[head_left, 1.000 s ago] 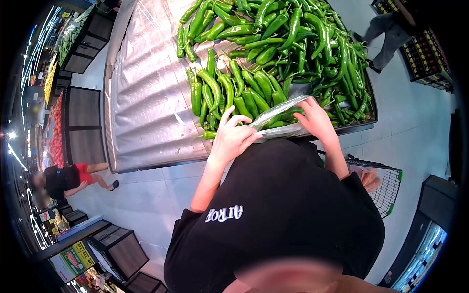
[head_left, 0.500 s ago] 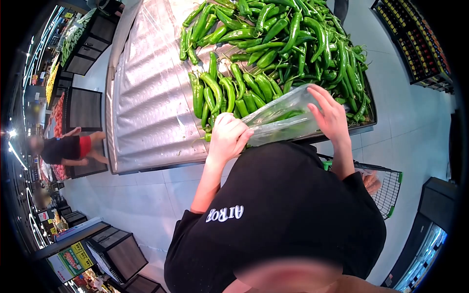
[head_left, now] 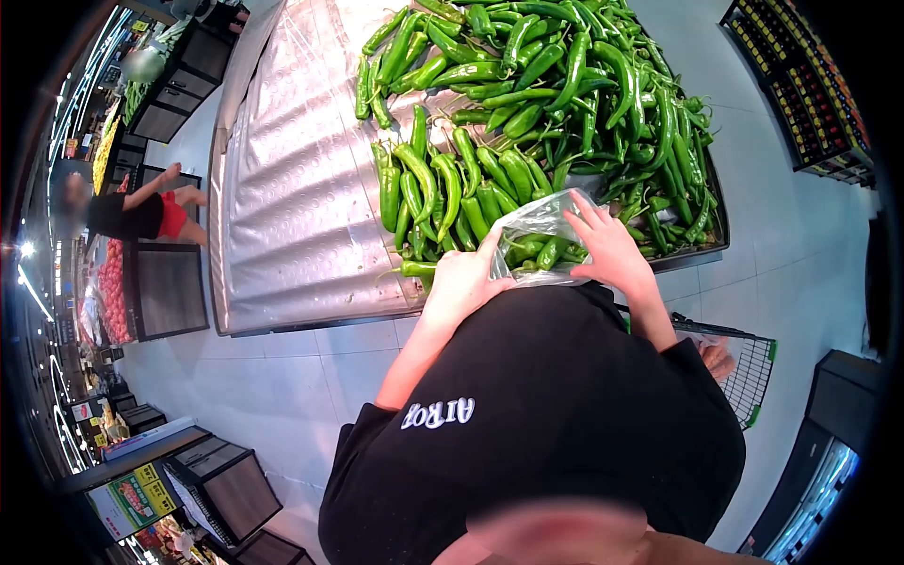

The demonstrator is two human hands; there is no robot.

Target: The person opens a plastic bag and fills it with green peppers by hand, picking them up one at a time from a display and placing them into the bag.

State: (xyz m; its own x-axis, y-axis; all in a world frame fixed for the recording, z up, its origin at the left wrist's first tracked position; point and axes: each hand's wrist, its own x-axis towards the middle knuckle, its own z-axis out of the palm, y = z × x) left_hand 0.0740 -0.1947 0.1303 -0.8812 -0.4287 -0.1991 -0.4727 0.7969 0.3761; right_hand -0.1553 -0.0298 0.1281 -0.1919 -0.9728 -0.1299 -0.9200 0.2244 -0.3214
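Observation:
A clear plastic bag (head_left: 544, 222) is stretched between my two hands at the near edge of the display, its mouth spread. My left hand (head_left: 468, 282) grips the bag's left side, thumb and index finger at the film. On the right side, my right hand (head_left: 614, 256) pinches the bag, its fingers partly spread along the rim. Green peppers (head_left: 551, 252) show through or behind the film. Beyond the bag lies a big heap of long green peppers (head_left: 565, 75), with a looser group (head_left: 428, 188) just past my left hand.
The peppers lie on a ridged silvery display mat (head_left: 301, 207). A shopping cart (head_left: 749, 372) holding a bagged item stands at my right. Another person (head_left: 132, 215) is by produce bins on the left. Bottle shelves (head_left: 800, 89) rise at the far right.
My hands have come closer together, and the bag has gone from pulled out lengthwise to spread at its mouth. The other person on the left has moved farther up the aisle.

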